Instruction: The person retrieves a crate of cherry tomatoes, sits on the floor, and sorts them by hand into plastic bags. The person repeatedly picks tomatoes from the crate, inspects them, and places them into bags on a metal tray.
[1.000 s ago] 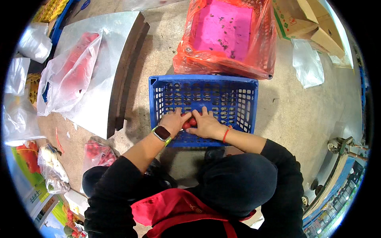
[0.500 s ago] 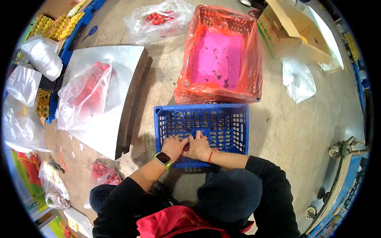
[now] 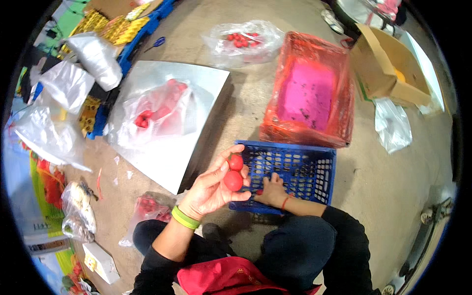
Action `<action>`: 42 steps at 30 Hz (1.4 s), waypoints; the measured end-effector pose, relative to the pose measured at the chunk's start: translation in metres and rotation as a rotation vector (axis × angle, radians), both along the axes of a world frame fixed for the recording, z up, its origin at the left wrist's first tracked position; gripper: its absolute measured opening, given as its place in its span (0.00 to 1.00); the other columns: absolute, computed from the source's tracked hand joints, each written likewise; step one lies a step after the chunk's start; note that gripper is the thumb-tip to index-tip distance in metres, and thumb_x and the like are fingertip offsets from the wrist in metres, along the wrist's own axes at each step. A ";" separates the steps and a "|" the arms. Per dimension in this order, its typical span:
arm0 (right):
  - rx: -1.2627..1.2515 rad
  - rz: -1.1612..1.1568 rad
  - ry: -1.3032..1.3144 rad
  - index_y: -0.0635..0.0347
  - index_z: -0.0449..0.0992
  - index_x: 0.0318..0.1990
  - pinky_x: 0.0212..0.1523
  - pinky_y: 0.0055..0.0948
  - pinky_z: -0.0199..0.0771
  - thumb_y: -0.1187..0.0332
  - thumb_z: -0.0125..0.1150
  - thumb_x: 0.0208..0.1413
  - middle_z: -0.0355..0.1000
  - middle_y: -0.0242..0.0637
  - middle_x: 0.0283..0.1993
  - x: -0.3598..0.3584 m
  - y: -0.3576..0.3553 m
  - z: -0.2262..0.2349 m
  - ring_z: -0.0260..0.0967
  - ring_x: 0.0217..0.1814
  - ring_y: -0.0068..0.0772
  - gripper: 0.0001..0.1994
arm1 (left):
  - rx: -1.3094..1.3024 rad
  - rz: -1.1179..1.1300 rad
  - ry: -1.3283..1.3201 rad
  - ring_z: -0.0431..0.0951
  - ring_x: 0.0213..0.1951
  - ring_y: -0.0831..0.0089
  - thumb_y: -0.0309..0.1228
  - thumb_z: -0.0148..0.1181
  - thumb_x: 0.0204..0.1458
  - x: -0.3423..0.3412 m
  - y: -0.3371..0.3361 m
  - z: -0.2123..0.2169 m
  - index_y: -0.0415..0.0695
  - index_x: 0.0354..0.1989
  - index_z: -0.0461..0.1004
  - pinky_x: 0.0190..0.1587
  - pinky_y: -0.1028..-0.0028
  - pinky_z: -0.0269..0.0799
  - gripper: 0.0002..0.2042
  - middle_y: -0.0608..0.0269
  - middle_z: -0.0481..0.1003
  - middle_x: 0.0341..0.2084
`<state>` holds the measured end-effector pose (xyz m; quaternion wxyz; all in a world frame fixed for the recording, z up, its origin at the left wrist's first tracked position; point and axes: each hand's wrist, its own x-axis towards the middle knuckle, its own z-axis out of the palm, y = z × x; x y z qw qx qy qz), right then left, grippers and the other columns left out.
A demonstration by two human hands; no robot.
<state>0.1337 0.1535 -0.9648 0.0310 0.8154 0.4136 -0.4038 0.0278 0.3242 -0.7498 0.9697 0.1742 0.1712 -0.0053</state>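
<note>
Standing next to this person crouched on the bare concrete floor: the left hand is lifted with its fingers curled shut around two small red tomatoes, one pinched up top, the other cupped in the palm. The right hand is down inside the blue plastic crate, fingers bent over something small and red, though I can't really tell if they've closed on it from here. If I were doing this I'd keep the grip soft, those things bruise easily, and not stack a third in that palm. Around them it's cluttered: an orange crate with a pink liner just behind the blue one, a clear bag of tomatoes on a white board, a cardboard box and loose plastic bags about.
</note>
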 end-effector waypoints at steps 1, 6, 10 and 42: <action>-0.024 -0.046 0.019 0.63 0.61 0.63 0.61 0.50 0.66 0.42 0.69 0.44 0.51 0.59 0.61 -0.002 0.003 0.016 0.52 0.64 0.68 0.44 | -0.059 0.028 -0.034 0.73 0.48 0.58 0.37 0.56 0.64 -0.010 0.004 0.006 0.55 0.71 0.51 0.46 0.58 0.80 0.29 0.52 0.68 0.46; 0.134 -0.105 0.064 0.53 0.60 0.62 0.57 0.58 0.71 0.48 0.76 0.37 0.50 0.67 0.64 -0.005 -0.003 0.034 0.57 0.62 0.78 0.45 | -0.016 0.073 -0.114 0.73 0.45 0.65 0.38 0.52 0.66 -0.038 0.016 0.020 0.53 0.71 0.53 0.41 0.69 0.71 0.26 0.50 0.71 0.49; 0.157 -0.105 0.087 0.53 0.62 0.60 0.54 0.53 0.75 0.47 0.76 0.36 0.51 0.65 0.63 -0.005 0.000 0.039 0.68 0.55 0.70 0.43 | 0.065 0.116 -0.077 0.75 0.43 0.66 0.39 0.50 0.67 -0.055 0.023 0.032 0.49 0.65 0.59 0.41 0.70 0.72 0.21 0.46 0.73 0.49; 0.940 -1.029 1.429 0.66 0.71 0.33 0.14 0.14 0.62 0.39 0.41 0.68 0.66 0.43 0.50 0.025 0.073 0.358 0.61 0.38 0.32 0.32 | -0.303 0.257 -0.342 0.71 0.47 0.62 0.49 0.43 0.69 -0.065 0.095 0.085 0.50 0.58 0.66 0.49 0.66 0.72 0.19 0.49 0.71 0.47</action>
